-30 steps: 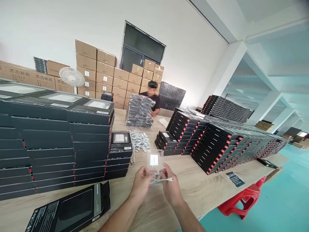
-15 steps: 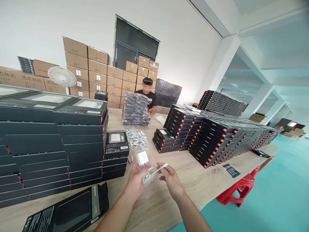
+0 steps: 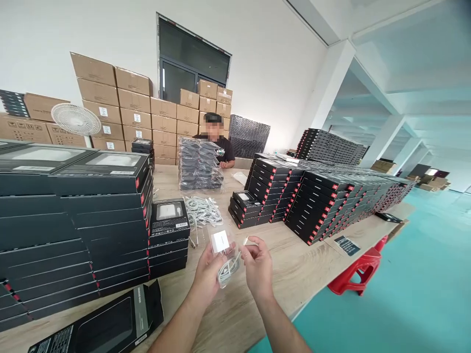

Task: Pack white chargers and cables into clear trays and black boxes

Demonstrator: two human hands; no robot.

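1 wood-grain tbl, teal flr, wht wall

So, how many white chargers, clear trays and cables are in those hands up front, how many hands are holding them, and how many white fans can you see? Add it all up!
White charger: 1
Clear tray: 1
Cable: 1
Hands, the left hand and the right hand: 2
White fan: 1
Total: 6

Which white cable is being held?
The coiled cable at the clear tray. The left hand holds the tray, the right hand pinches the cable's end; the other cables lie heaped on the table.
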